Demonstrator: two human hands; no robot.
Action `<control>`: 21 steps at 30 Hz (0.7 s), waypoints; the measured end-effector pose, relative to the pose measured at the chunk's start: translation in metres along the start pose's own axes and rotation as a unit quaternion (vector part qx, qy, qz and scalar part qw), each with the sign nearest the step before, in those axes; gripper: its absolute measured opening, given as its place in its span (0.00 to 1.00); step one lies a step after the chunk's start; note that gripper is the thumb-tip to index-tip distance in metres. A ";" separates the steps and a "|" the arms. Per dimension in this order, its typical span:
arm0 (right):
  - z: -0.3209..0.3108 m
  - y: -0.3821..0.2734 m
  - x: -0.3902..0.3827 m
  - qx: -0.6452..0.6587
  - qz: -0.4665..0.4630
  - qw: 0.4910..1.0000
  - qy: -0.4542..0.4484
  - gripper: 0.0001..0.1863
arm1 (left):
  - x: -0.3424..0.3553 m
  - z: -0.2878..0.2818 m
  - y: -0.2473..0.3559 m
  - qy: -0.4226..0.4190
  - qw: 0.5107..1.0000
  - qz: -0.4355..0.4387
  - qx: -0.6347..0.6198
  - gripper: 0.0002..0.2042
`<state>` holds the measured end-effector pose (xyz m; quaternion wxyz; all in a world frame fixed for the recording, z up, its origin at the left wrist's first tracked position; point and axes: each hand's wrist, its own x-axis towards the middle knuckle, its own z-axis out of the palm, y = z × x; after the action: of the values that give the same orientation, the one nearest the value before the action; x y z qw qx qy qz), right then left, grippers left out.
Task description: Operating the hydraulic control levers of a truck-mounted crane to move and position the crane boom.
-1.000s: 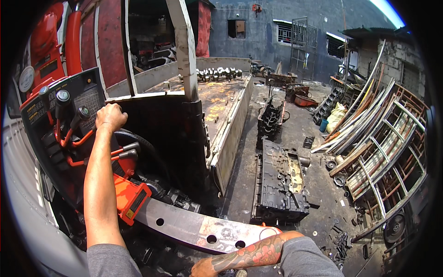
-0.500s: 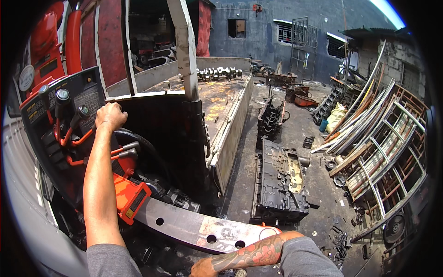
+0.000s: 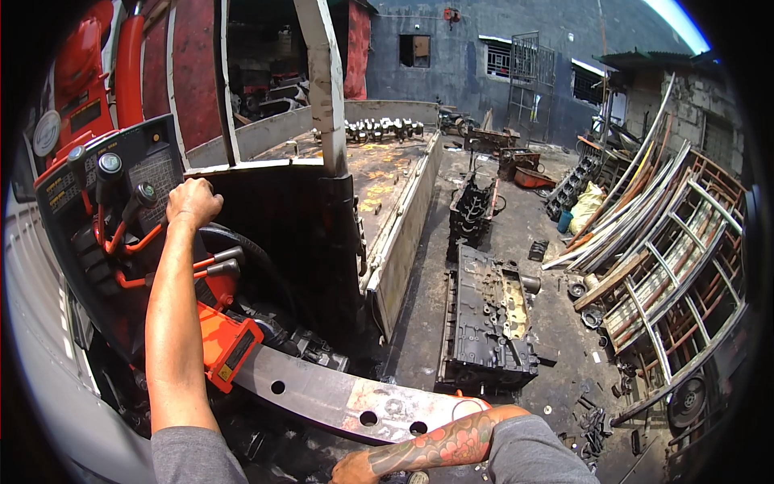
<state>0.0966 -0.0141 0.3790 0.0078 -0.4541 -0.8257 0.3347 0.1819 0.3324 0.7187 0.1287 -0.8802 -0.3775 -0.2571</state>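
My left hand (image 3: 194,202) is closed in a fist at the right side of a black control panel (image 3: 165,165). An orange-red control lever (image 3: 147,241) runs up behind its wrist, and the fist covers the lever's end. To its left stand levers with black knobs, one of them a tall knob (image 3: 109,167), another a shorter knob (image 3: 145,194). Below the wrist, two more black-handled levers (image 3: 225,261) point right. At the lower edge, my right hand (image 3: 353,468) hangs beside a grey steel beam with round holes (image 3: 318,390); its fingers are mostly out of sight.
A truck bed with a pale side board (image 3: 409,234) carries a crankshaft (image 3: 383,129). Right of it, a large engine block (image 3: 488,319) lies on the ground, another engine part (image 3: 472,206) behind. Long pipes (image 3: 625,214) and metal frames (image 3: 685,278) lean at the right.
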 end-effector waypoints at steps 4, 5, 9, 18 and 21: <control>0.001 0.001 0.003 0.001 0.002 1.000 -0.013 0.21 | 0.000 0.000 0.000 0.012 1.000 0.008 -0.011 0.16; 0.002 0.001 0.004 -0.008 0.002 1.000 -0.011 0.21 | 0.000 0.000 0.000 0.000 1.000 -0.002 -0.003 0.16; 0.004 0.002 0.005 0.000 0.005 1.000 -0.011 0.20 | 0.001 0.000 0.001 -0.003 1.000 -0.004 -0.003 0.16; -0.004 -0.003 0.001 0.005 0.014 1.000 -0.021 0.19 | -0.001 -0.001 0.001 0.003 1.000 -0.005 -0.005 0.16; -0.002 -0.003 0.001 -0.001 0.005 1.000 -0.018 0.19 | -0.002 -0.001 0.001 0.006 1.000 -0.005 -0.006 0.16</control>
<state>0.0944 -0.0134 0.3817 -0.0091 -0.4517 -0.8240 0.3420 0.1817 0.3301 0.7187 0.1242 -0.8778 -0.3791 -0.2653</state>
